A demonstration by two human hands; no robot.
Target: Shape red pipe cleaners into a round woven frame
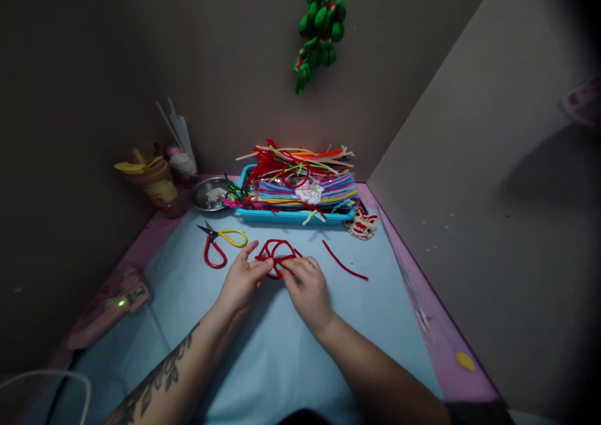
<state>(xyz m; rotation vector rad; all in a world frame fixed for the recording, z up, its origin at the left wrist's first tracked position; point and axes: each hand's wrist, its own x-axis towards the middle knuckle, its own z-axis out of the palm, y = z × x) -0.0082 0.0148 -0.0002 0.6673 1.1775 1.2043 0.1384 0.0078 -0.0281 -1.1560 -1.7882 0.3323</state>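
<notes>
Between my two hands is a red pipe cleaner shape (280,243), bent into a rounded outline with curved spokes meeting near its middle. My left hand (244,275) pinches its left side between thumb and fingers, the index finger raised. From the right, my right hand (307,286) grips it near the centre with thumb and forefinger. A loose red pipe cleaner (345,262) lies on the blue sheet to the right. Left of my hands rest open scissors (216,240) with one red and one yellow handle.
Behind stands a blue tray (282,216) heaped with coloured pipe cleaners, a metal bowl (203,194) beside it. A lion-face ornament (361,225) lies at its right. A pink glue gun (115,312) with a green light is at left; a yellow disc (465,361) lies front right.
</notes>
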